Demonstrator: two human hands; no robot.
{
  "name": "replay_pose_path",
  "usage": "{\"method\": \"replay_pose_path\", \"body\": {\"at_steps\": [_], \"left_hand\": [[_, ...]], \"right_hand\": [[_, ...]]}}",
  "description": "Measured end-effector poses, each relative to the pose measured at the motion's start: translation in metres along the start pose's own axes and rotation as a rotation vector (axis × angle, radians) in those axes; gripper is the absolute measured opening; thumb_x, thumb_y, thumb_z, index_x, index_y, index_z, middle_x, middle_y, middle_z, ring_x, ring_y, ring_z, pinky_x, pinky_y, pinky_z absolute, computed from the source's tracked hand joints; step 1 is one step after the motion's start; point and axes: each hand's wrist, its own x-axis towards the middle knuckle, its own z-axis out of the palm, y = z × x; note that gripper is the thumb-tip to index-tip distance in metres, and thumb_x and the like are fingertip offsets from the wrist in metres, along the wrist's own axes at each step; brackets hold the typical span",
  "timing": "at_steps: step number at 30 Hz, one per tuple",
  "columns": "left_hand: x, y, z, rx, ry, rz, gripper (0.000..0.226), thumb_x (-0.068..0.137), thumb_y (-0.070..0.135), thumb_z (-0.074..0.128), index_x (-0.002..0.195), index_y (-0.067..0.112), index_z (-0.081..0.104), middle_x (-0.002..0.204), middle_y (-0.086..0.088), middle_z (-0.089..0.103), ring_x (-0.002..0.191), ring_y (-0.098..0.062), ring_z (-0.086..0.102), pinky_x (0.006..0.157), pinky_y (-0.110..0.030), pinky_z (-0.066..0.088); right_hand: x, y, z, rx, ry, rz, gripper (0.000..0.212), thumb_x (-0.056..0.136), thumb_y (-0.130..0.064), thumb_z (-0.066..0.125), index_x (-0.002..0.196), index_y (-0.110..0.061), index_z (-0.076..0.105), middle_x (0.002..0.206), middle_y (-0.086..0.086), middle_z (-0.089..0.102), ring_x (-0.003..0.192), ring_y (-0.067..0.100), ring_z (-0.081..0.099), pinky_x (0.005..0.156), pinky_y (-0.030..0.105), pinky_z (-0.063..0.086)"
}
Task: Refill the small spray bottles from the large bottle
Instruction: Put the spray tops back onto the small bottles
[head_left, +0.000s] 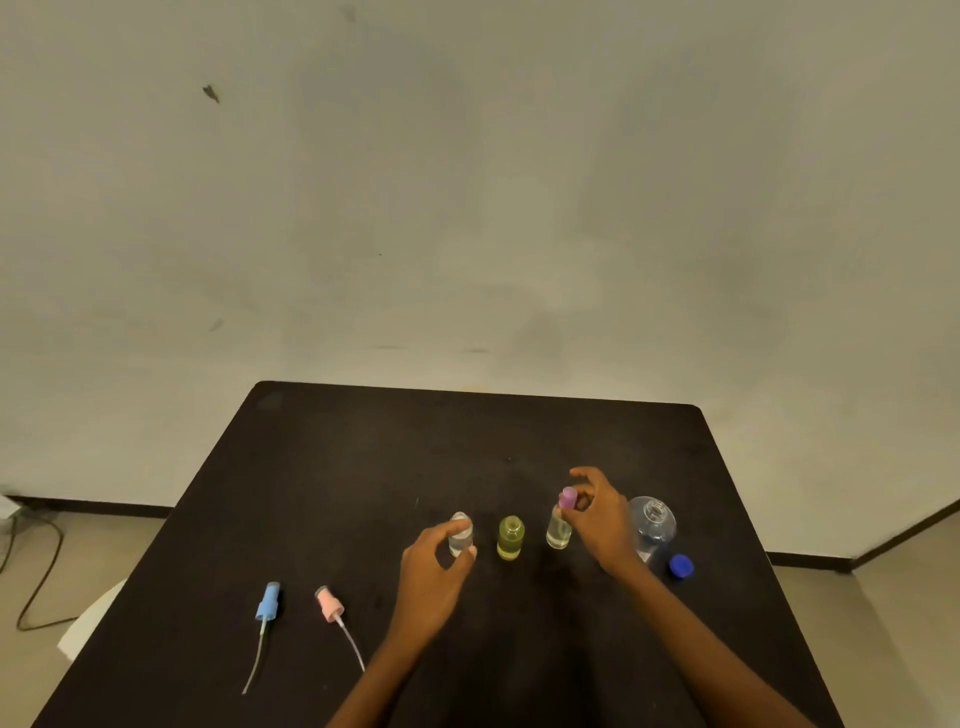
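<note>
- Fingers (586, 474) of the right hand (605, 525) are pinching the purple spray head (568, 498), which is sitting on the capped small bottle (559, 535).
- Fingers (442, 532) of the left hand (434, 569) are curling round the clear small bottle (460, 535), which is standing at 9 o'clock of the open yellow-green bottle (510, 538).
- The large bottle (653, 522) is standing uncapped at 3 o'clock of the right hand, with the blue cap (681, 566) lying at its 5 o'clock.
- The blue spray head (268, 603) and the pink spray head (329, 604) are lying at 8 o'clock of the left hand on the black table (363, 467).
</note>
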Motion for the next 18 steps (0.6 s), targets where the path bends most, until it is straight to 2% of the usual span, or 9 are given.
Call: {"method": "replay_pose_path", "body": {"at_steps": [4, 7, 11, 15, 17, 18], "left_hand": [[-0.001, -0.011, 0.000, 0.024, -0.011, 0.000, 0.025, 0.084, 0.008, 0.062, 0.108, 0.017, 0.064, 0.105, 0.009, 0.059, 0.096, 0.003, 0.053, 0.070, 0.001, 0.037], [0.000, -0.015, 0.001, 0.021, -0.031, 0.004, 0.024, 0.085, 0.008, 0.061, 0.107, 0.018, 0.064, 0.107, 0.010, 0.059, 0.091, 0.009, 0.051, 0.071, 0.001, 0.039], [0.000, -0.017, 0.002, -0.017, -0.066, 0.004, 0.024, 0.086, 0.007, 0.060, 0.103, 0.024, 0.062, 0.107, 0.012, 0.058, 0.093, 0.009, 0.051, 0.072, -0.004, 0.040], [0.002, -0.023, -0.002, -0.021, -0.093, 0.002, 0.026, 0.085, 0.006, 0.060, 0.100, 0.028, 0.062, 0.108, 0.009, 0.060, 0.101, -0.001, 0.055, 0.077, -0.010, 0.041], [0.003, -0.027, -0.009, 0.006, -0.047, -0.030, 0.025, 0.084, 0.005, 0.060, 0.098, 0.024, 0.064, 0.102, 0.009, 0.062, 0.098, -0.004, 0.057, 0.083, -0.014, 0.045], [0.004, -0.030, -0.015, 0.023, 0.024, -0.060, 0.022, 0.085, 0.005, 0.060, 0.097, 0.021, 0.065, 0.097, 0.009, 0.062, 0.096, -0.006, 0.059, 0.088, -0.021, 0.048]], "right_hand": [[-0.003, 0.011, 0.008, -0.061, 0.018, 0.010, 0.042, 0.081, -0.008, 0.066, 0.121, -0.008, 0.051, 0.080, -0.006, 0.063, 0.081, 0.014, 0.063, 0.081, 0.036, 0.052], [-0.006, 0.015, 0.009, -0.089, -0.012, -0.005, 0.042, 0.081, -0.006, 0.066, 0.120, -0.007, 0.051, 0.080, -0.003, 0.064, 0.082, 0.015, 0.062, 0.079, 0.033, 0.051], [-0.007, 0.021, 0.008, -0.107, -0.031, 0.004, 0.045, 0.079, -0.006, 0.066, 0.121, -0.011, 0.051, 0.091, 0.003, 0.067, 0.092, 0.019, 0.062, 0.081, 0.033, 0.051], [-0.006, 0.023, 0.005, -0.137, -0.082, 0.000, 0.055, 0.078, -0.005, 0.065, 0.128, -0.014, 0.046, 0.105, 0.005, 0.064, 0.102, 0.021, 0.058, 0.084, 0.030, 0.047], [-0.007, 0.019, 0.003, -0.122, -0.127, 0.000, 0.061, 0.078, -0.004, 0.065, 0.133, -0.014, 0.041, 0.118, 0.008, 0.058, 0.109, 0.021, 0.055, 0.089, 0.031, 0.046], [-0.007, 0.016, 0.002, -0.119, -0.144, 0.007, 0.063, 0.079, -0.005, 0.065, 0.135, -0.014, 0.039, 0.124, 0.008, 0.055, 0.114, 0.022, 0.052, 0.092, 0.032, 0.045]]}}
